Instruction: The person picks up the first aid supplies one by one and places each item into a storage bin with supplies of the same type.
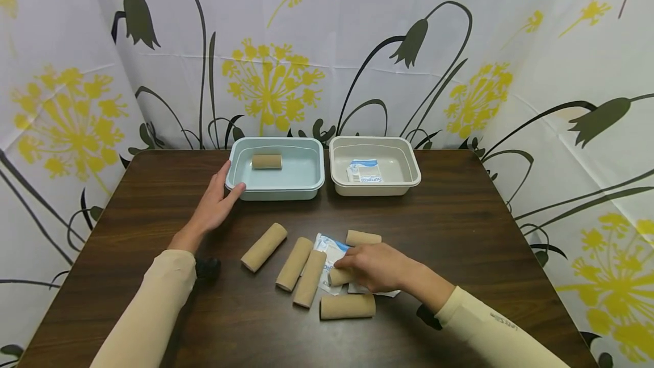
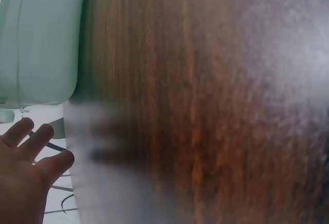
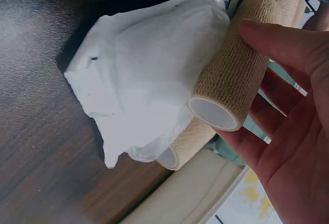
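Your right hand (image 1: 375, 266) curls round a tan bandage roll (image 1: 339, 276) atop the white packets (image 1: 332, 254), mid-counter toward the near edge. Your left hand (image 1: 217, 203) lies spread, thumb touching the blue tray (image 1: 278, 186) near the far edge.

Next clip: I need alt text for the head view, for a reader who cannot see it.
On a dark wooden table, the right hand grips a tan bandage roll lying over a white packet among five more rolls. The left hand rests open against a pale blue tray holding one roll, beside a cream tray holding a packet.
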A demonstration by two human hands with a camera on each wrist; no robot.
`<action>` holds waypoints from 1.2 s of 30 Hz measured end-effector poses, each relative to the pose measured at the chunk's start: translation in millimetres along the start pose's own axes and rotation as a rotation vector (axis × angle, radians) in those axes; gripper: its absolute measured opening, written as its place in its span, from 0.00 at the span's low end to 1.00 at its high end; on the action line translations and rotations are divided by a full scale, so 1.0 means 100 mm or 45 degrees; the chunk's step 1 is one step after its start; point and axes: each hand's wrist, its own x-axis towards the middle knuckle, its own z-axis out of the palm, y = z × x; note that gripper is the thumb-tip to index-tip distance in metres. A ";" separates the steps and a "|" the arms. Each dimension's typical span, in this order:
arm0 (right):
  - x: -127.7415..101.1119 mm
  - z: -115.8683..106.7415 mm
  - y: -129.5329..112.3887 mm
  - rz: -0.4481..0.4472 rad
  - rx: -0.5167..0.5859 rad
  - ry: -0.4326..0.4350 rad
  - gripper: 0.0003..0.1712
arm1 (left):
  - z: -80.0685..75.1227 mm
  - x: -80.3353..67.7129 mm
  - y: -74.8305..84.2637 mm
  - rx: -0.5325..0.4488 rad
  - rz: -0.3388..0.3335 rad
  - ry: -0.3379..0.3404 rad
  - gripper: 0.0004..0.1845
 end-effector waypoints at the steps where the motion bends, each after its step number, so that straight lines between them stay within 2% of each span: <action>1: 0.00 -0.01 0.00 -0.002 -0.005 0.001 0.21 | 0.01 0.00 0.00 0.000 -0.003 -0.005 0.42; 6: 0.04 -0.09 -0.01 -0.022 -0.045 0.032 0.21 | 0.02 0.00 0.00 -0.013 -0.029 -0.029 0.44; 12: 0.16 -0.36 -0.01 -0.049 -0.060 0.110 0.23 | 0.03 0.00 0.00 -0.050 -0.018 -0.016 0.45; 22: 0.65 -0.67 0.14 0.020 -0.158 0.238 0.28 | 0.07 0.00 -0.03 -0.052 -0.013 -0.001 0.46; 27: 0.96 -0.67 0.27 0.073 -0.205 0.274 0.28 | 0.06 -0.01 -0.03 -0.061 -0.025 -0.006 0.46; 33: 1.31 -0.57 0.39 0.074 -0.247 0.484 0.25 | 0.07 0.00 -0.02 -0.060 -0.040 -0.011 0.46; 36: 1.43 -0.54 0.40 0.082 -0.279 0.539 0.27 | 0.08 0.01 -0.02 -0.060 -0.039 -0.017 0.47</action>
